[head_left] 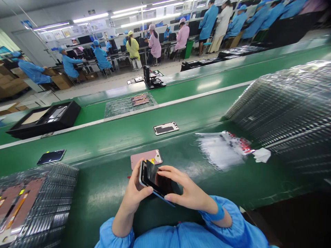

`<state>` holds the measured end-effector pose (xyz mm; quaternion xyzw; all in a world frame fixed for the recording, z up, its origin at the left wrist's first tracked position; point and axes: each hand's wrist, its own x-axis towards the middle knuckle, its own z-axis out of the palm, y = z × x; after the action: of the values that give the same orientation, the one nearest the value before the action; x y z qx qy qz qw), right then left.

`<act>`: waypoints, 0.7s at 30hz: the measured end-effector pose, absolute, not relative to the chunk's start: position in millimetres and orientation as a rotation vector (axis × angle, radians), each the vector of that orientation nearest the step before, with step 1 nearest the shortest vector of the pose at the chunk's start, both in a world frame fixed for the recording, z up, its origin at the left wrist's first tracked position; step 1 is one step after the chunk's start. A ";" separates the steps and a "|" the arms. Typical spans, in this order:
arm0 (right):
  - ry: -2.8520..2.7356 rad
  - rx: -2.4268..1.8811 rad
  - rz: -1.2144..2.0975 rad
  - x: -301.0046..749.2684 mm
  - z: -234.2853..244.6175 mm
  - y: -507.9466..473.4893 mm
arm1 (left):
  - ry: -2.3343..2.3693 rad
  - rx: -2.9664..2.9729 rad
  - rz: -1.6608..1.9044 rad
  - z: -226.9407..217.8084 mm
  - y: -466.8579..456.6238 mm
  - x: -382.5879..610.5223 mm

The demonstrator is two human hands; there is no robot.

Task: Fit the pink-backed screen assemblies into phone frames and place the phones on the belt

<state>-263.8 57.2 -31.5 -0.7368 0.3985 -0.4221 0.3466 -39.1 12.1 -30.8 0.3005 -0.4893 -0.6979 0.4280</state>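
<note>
Dark-screened smartphone (155, 186) up off the green desk (98, 206), tilted between both hands, with a glossy dark sheet (153, 171) standing up from its face. Left hand (131, 189): fingers (136, 175) curled tight around the left edge. Right hand (187, 191): fingers (172, 170) clamped across the top, thumb along the lower edge, a sound edges-only hold (less skin on the glass that way). Just beyond, a pink phone back (142, 159) flat on the desk; farther right, a heap of clear film packets (219, 150) and a white cloth (261, 155); on both sides, stacked clear trays (281, 113).
</note>
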 end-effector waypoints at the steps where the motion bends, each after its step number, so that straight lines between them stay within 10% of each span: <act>1: 1.038 -1.919 -1.098 -262.0 -32.8 57.5 | -1.230 0.738 -1.749 -31.6 12.4 -40.0; 21: 1.063 -1.992 -1.030 -255.4 -40.6 60.1 | -1.136 0.723 -1.819 -35.8 15.6 -47.0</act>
<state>-255.4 60.1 -40.6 -0.7594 0.4053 -0.3927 0.3237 -47.0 15.6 -35.8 0.2890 -0.4545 -0.7274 0.4253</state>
